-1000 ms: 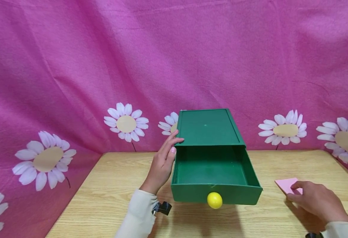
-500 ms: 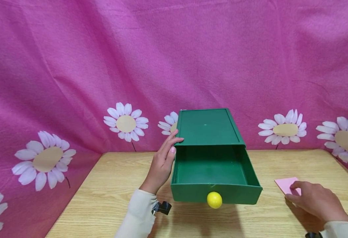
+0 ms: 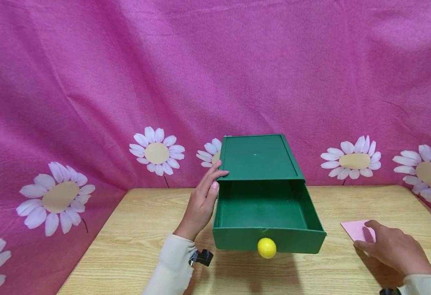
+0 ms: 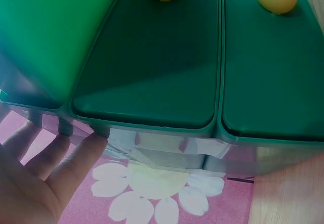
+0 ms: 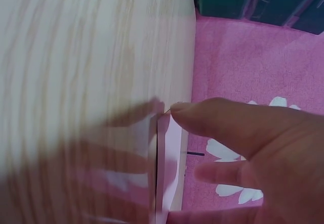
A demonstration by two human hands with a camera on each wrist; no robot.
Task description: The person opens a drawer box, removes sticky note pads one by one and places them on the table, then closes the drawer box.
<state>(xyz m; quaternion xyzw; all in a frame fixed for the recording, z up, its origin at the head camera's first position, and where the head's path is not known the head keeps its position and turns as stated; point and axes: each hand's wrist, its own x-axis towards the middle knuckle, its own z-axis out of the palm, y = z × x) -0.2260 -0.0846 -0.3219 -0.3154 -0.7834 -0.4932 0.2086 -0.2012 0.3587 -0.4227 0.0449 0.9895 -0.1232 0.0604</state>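
A green drawer cabinet (image 3: 256, 157) stands mid-table with its top drawer (image 3: 267, 239) pulled out, showing a bare inside and a round yellow knob (image 3: 267, 248). My left hand (image 3: 200, 200) rests on the cabinet's left side, fingers mostly straight, fingertips on its top edge. In the left wrist view two lower drawers (image 4: 152, 67) are closed, each with a yellow knob. To the right, my right hand (image 3: 397, 248) holds a small pink paper pad (image 3: 355, 231) between thumb and index finger at its edges. The right wrist view shows the thumb (image 5: 190, 115) at the pad's corner.
The cabinet stands on a light wooden table (image 3: 138, 246). Behind and to the sides hangs a pink cloth (image 3: 274, 65) printed with white daisies. A black wrist device (image 3: 202, 257) sits by the left sleeve, near the drawer's front corner.
The right index finger has shifted outward to the far edge of the pink pad, while the thumb stays at the near edge. The left hand, cabinet and drawer have not moved.
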